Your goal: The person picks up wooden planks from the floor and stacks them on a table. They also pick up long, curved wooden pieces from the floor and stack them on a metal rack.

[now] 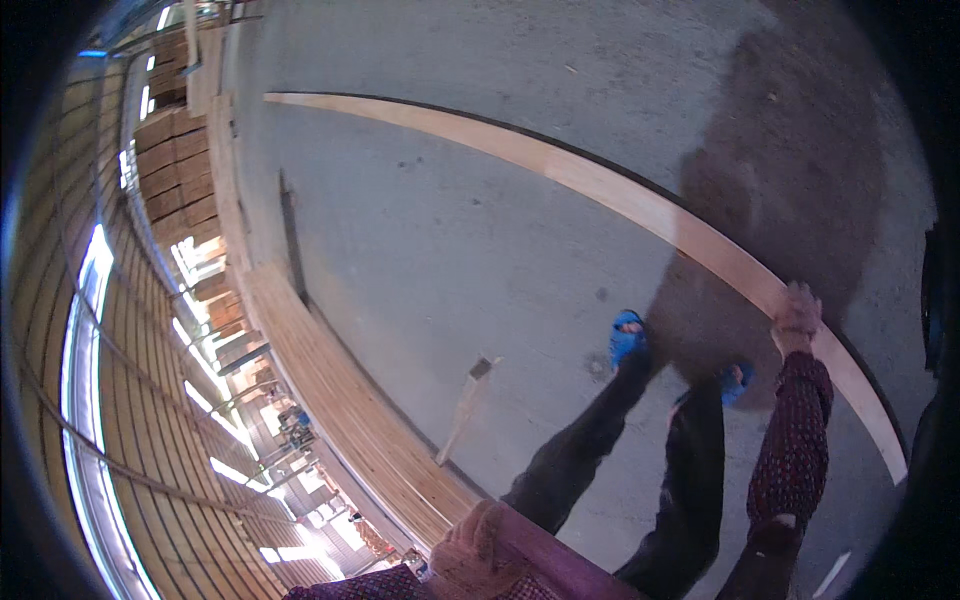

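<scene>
At the lower middle, my left hand (475, 562) is closed round the near end of a reddish-brown board (565, 560), which runs out of view at the bottom edge. To the right, my right hand (797, 318) lies across a long, pale wooden plank (590, 178), its fingers seeming to bend over the far edge. This plank stretches from the far left to the right side, curved by the lens, with a dark line along its far edge. Finer finger detail is hard to make out.
Long pale boards (350, 400) lie side by side along the left. A short wooden piece with a dark end (465, 410) leans near them. My feet in blue footwear (627, 340) stand on the grey floor (450, 270). Stacked timber (180, 165) is farther back.
</scene>
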Motion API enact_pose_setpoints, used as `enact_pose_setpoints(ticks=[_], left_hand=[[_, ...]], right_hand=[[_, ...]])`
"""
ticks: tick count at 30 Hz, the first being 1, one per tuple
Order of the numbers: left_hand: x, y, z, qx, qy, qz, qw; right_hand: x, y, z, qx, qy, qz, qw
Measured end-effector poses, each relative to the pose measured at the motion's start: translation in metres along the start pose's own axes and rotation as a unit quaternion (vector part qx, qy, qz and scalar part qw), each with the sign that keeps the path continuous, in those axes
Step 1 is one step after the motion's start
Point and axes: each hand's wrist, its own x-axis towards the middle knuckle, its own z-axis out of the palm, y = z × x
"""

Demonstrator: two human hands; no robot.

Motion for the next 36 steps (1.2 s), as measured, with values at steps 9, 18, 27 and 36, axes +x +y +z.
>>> enact_pose_setpoints(ticks=[9,18,27,36], left_hand=[[0.015,-0.036,-0.013,-0.033,-0.148,0.038,0.988],[0.027,-0.058,-0.007,0.023,-0.225,0.046,0.973],[0.011,-0.073,-0.055,-0.165,-0.131,0.007,0.978],[0.025,-0.094,-0.111,0.145,0.049,0.071,0.986]], right_hand=[[-0.060,-0.020,-0.076,0.142,-0.081,-0.052,0.985],[-0.125,-0.070,-0.130,0.108,-0.240,-0.006,0.965],[-0.133,-0.096,-0.124,0.166,-0.286,0.001,0.944],[-0.120,-0.101,-0.069,0.192,-0.310,0.057,0.929]])
